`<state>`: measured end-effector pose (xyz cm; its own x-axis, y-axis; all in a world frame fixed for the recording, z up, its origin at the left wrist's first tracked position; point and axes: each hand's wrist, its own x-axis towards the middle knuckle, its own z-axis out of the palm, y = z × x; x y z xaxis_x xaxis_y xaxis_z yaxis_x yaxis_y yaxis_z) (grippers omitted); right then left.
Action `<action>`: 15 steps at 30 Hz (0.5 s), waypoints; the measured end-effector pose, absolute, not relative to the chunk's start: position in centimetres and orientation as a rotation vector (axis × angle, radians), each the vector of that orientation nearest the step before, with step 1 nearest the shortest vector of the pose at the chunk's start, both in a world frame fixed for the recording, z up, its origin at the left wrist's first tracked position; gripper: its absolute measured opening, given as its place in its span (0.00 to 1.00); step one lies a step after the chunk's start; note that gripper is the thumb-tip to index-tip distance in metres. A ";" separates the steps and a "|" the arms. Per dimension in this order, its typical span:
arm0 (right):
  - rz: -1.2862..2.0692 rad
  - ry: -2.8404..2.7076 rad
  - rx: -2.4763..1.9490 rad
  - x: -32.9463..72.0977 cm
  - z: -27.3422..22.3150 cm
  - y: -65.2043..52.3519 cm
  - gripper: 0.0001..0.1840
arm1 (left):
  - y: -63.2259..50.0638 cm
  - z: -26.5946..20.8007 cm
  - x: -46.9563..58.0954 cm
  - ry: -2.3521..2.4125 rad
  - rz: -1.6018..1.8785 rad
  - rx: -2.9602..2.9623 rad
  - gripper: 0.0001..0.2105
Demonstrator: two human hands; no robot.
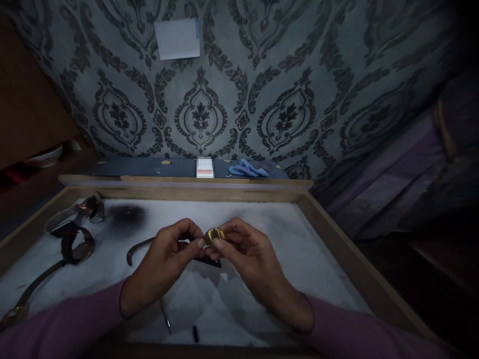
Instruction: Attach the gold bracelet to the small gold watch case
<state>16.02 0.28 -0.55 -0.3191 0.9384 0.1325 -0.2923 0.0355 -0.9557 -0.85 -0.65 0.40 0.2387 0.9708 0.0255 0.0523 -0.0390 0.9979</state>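
A round, shiny gold watch case [214,236] is held up over the middle of the white-lined tray. My right hand [251,249] grips it between thumb and fingers. At its left edge, the thumb and forefinger of my left hand [170,252] pinch together, touching the case or a small part of it too hidden to name. Behind and below both hands lies a dark watch strap [140,246], its middle covered by my left hand. A thin metal tool [165,317] rests below my left wrist, with a small black piece [195,333] to its right.
Wooden edges [339,254] frame the tray. Watches with dark straps [78,245] lie at the left, near a brown shiny watch [91,207]. Beyond the back edge are a blue cloth [249,168] and a small blurred card [205,167]. Patterned wallpaper [243,89] rises behind.
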 end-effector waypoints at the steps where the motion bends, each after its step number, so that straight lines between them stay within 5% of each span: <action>1: 1.505 -1.264 -0.749 16.0 -0.5 0.3 0.08 | -0.6 0.4 -0.8 1.049 1.028 1.369 0.09; 15: 1.443 -1.466 -0.790 16.6 -0.1 -0.1 0.05 | -0.8 0.7 -0.7 1.050 0.975 1.367 0.10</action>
